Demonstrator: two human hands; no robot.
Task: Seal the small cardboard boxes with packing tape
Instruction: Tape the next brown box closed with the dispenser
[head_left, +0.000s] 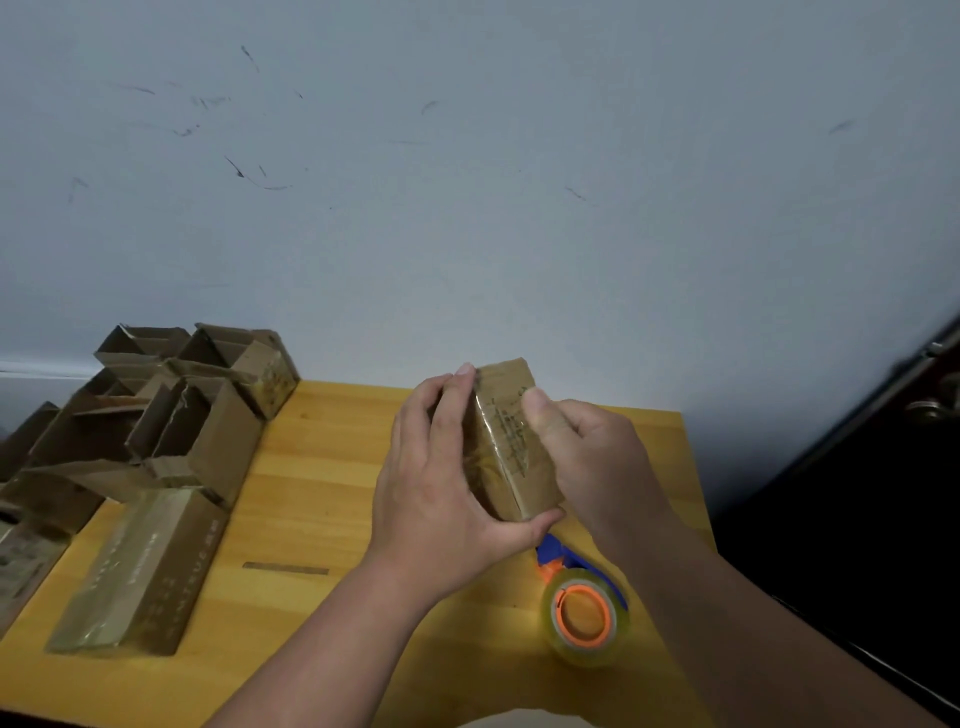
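Both hands on it at frame centre: left hand (441, 488) and right hand (587, 457) have fingers clamped on a small taped box (506, 447), held above the table (311, 499). Tape roll (584, 618) lies lower right, open boxes (171, 410) crowd the left

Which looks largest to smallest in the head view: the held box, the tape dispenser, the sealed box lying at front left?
1. Sealed box lying at front left, clearly largest.
2. Held box, gripped by left hand and right hand.
3. Tape dispenser, though hands hide part of both, so this is unsure.
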